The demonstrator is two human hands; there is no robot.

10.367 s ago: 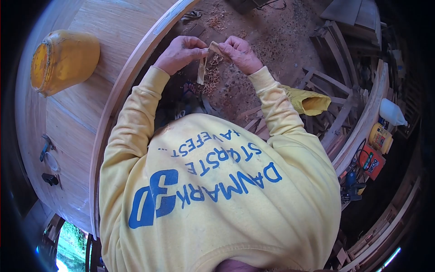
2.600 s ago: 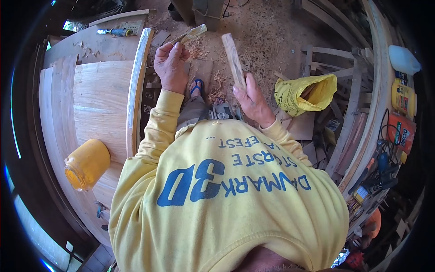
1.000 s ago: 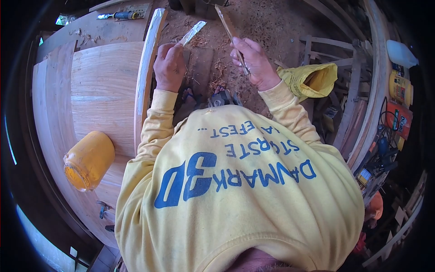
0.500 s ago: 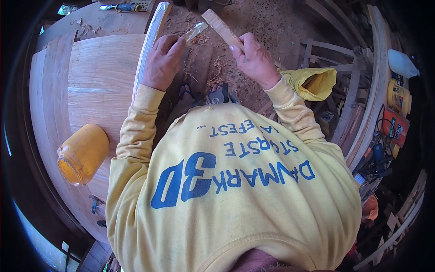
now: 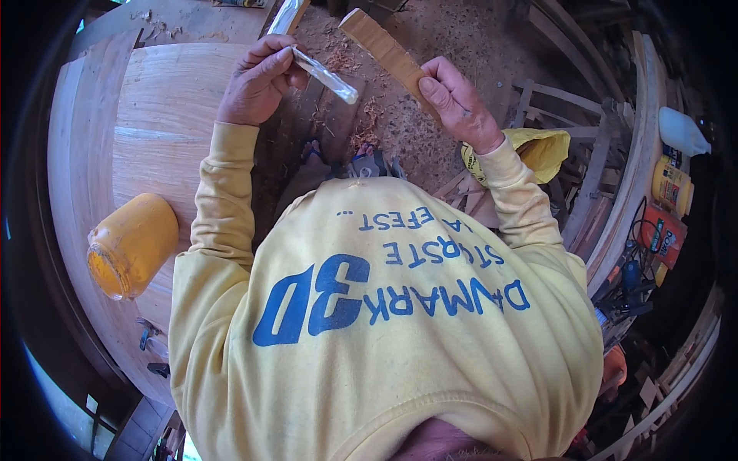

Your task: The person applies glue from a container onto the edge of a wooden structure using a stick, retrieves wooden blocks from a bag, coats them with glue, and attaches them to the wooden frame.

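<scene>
My left hand (image 5: 261,81) is closed, pinching a thin flat stick (image 5: 327,75) smeared with white paste, its coated end pointing down and right. Behind that hand, a long wooden strip (image 5: 286,17) with white paste along it shows at the top; the rest is hidden by the hand and sleeve. My right hand (image 5: 461,104) grips the lower end of a short flat piece of wood (image 5: 388,54), thumb on its face. The wood slants up and left, apart from the stick.
A yellow plastic jar (image 5: 134,246) lies on the wooden panel (image 5: 169,115) at left, near clamps (image 5: 150,336). A yellow sack (image 5: 538,154) sits on the right. Wood shavings (image 5: 338,58) litter the floor. A shelf at far right bears a white jug (image 5: 683,131) and a red box (image 5: 661,234).
My left hand has shifted up and left, and the stick now tilts downward instead of upward. My right hand has moved slightly right, with more of the wood piece's face showing.
</scene>
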